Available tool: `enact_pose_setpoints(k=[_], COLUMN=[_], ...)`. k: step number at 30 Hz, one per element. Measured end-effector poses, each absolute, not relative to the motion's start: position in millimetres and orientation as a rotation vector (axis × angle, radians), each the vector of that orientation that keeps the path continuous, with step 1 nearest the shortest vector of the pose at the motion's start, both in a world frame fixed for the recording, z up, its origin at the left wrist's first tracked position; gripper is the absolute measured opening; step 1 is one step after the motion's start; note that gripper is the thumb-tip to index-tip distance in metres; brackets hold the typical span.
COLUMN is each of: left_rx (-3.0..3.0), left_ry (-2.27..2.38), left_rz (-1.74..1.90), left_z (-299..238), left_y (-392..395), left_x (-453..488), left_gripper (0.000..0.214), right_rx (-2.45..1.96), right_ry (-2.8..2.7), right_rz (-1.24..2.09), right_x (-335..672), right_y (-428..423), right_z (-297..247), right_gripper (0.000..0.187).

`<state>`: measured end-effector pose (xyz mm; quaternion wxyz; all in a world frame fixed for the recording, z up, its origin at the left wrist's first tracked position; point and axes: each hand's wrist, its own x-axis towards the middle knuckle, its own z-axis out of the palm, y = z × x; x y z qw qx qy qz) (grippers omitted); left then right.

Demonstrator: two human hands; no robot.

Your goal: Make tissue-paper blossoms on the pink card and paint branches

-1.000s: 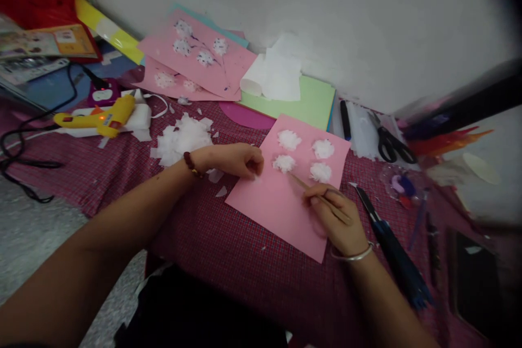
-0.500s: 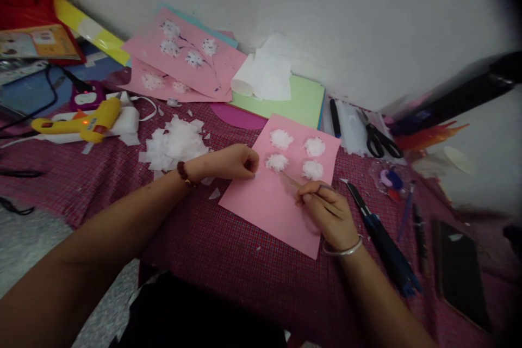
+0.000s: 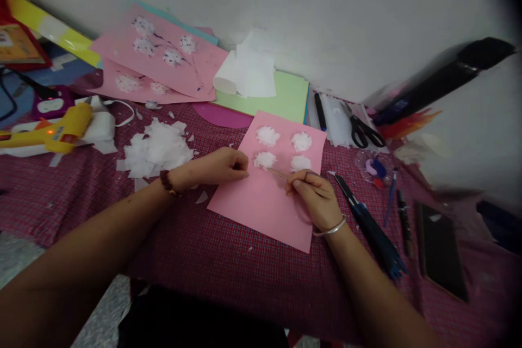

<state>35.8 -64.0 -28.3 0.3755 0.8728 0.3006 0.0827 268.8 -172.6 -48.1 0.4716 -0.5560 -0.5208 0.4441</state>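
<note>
A pink paper sheet (image 3: 261, 206) lies on the tablecloth, with white tissue tufts in two rows on its upper half. My right hand (image 3: 316, 198) pinches a thin wooden stick (image 3: 278, 173) like a pen. Its tip meets the lower edge of the lower-left tuft (image 3: 265, 160). My left hand (image 3: 229, 166) is closed at the sheet's left edge, its thumb and fingers curled together; anything inside them is too small to make out. Beyond that wrist is a heap of cut white tissue pieces (image 3: 157, 147).
A yellow glue gun (image 3: 67, 128) rests on a white power strip at left. Behind are pink sheets with tufted branches (image 3: 163, 76), a tissue roll (image 3: 244, 73) and green paper (image 3: 291, 92). To the right lie scissors (image 3: 361, 130), a blue-handled cutter (image 3: 371, 234) and a phone-like dark slab (image 3: 442, 250).
The whole scene has shifted left in view as the head turned. Both hands keep nearly the same places over the pink sheet, and the stick's tip stays by the lower-left tuft.
</note>
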Motion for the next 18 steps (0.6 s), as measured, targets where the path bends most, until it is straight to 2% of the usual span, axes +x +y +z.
enact_pose_setpoints(k=[8,13,18], left_rx=[2.123,2.066,2.048], left_ry=[0.969,0.921,0.912], left_rz=[0.389,0.350,0.269], left_z=[-33.0,-35.8,-32.9], left_y=[-63.9,-63.9,-63.6], left_x=[39.5,41.1,41.1], left_gripper=[0.014,0.001,0.012], right_rx=[-1.243,-1.183,-1.167], right_ry=[-1.024,-0.946,-1.078], right_rz=[1.159,1.200,1.179], right_x=[271.0,272.2,271.5], right_y=[-159.7,-160.3,-168.1], right_z=[-52.0,-52.6,-51.6], right_gripper=[0.011,0.009,0.011])
